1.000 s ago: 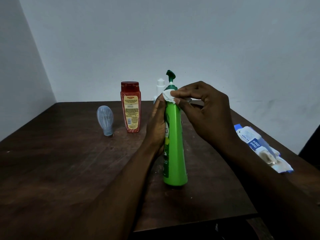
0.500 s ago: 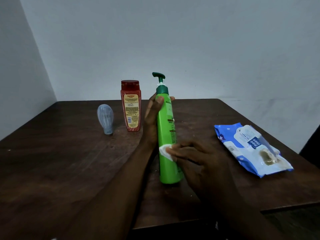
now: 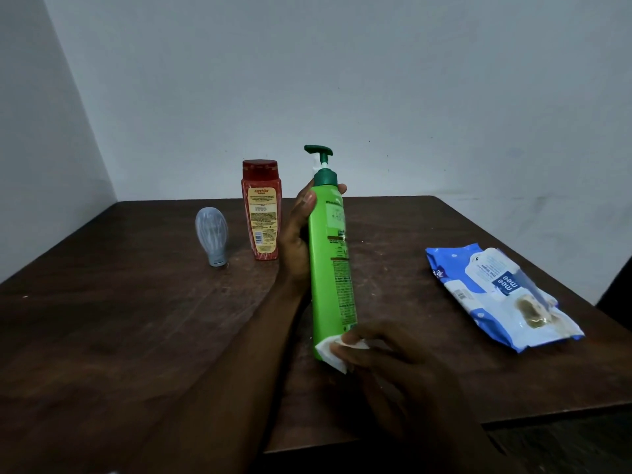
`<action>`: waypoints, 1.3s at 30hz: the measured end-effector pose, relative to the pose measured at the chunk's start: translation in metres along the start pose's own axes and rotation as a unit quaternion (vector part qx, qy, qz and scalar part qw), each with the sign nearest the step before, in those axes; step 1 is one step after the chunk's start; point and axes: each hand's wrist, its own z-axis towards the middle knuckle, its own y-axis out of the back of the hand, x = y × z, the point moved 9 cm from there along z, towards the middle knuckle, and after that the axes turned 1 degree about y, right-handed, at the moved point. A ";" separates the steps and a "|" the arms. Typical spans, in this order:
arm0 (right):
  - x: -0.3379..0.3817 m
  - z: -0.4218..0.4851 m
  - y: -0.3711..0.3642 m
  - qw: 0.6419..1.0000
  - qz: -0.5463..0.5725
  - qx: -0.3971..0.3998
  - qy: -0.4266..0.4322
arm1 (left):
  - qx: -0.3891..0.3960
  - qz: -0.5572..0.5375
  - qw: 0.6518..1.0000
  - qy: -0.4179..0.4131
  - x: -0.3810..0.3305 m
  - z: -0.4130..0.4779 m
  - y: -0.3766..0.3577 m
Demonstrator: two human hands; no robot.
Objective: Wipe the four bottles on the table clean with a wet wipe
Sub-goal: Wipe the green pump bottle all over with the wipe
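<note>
My left hand (image 3: 297, 241) grips the upper part of a tall green pump bottle (image 3: 330, 254), which leans slightly with its pump head up. My right hand (image 3: 386, 360) pinches a white wet wipe (image 3: 330, 352) and presses it against the bottle's bottom end. A red bottle (image 3: 260, 210) with a yellow label stands upright behind my left hand. Left of it, a small grey-blue bottle (image 3: 212, 236) stands on its cap. A fourth bottle is not visible.
A blue and white pack of wet wipes (image 3: 496, 292) lies on the right side of the dark wooden table (image 3: 119, 319). The table's front edge runs just below my right hand. Grey walls close in behind and at left.
My right hand slid the wipe from the bottle's neck down to its bottom end. The bottle shifted a little left, and the white bottle seen behind it earlier is out of sight.
</note>
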 end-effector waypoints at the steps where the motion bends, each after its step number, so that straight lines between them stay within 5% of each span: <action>1: -0.001 0.006 0.003 1.000 0.000 -0.013 -0.004 | -0.004 -0.004 1.000 -0.002 -0.001 -0.002 0.000; 13: -0.008 0.118 0.016 0.989 -0.106 -0.097 0.034 | 0.132 -0.161 0.973 0.098 0.005 -0.012 -0.035; 22: -0.001 0.149 0.013 0.982 -0.154 -0.097 0.053 | 0.051 -0.174 0.981 0.062 -0.001 -0.011 -0.024; 39: -0.022 0.142 0.029 0.979 -0.070 -0.189 -0.008 | 0.066 -0.185 0.978 0.072 -0.001 -0.015 -0.028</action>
